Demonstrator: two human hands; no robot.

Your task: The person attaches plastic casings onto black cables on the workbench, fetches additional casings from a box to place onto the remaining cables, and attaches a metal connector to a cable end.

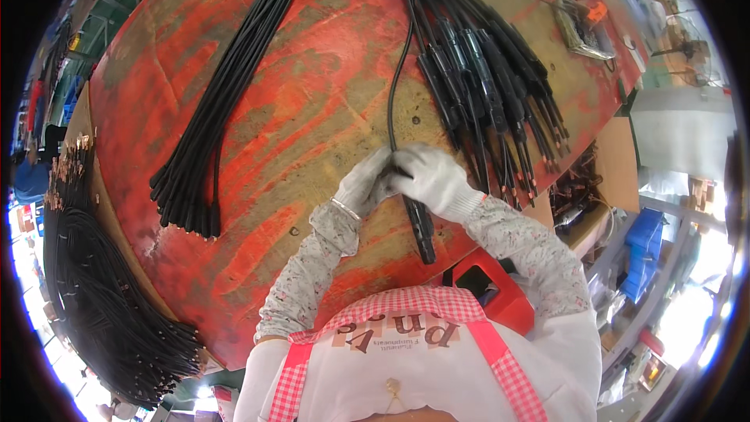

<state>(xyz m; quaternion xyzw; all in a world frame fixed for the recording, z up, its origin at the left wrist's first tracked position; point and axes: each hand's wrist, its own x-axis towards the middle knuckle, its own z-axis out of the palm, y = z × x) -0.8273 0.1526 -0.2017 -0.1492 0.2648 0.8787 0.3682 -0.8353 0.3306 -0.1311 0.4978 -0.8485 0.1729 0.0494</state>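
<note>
My left hand and my right hand, both in white gloves, meet around one black cable above the table. The left fingers are closed on the cable. My right hand curls over it from the other side, slightly blurred, its fingertips partly hidden. From below the hands sticks out the cable's end, a long black box-like fitting tilted toward me. Upward, the cable runs back into a thick bundle of black cables that arches over the far side of the table.
More black fittings lie right of my hands, with copper-coloured tips below. The bundle's other ends rest at left. Another cable heap sits beyond the red table's left edge. A red bin stands near my right forearm.
</note>
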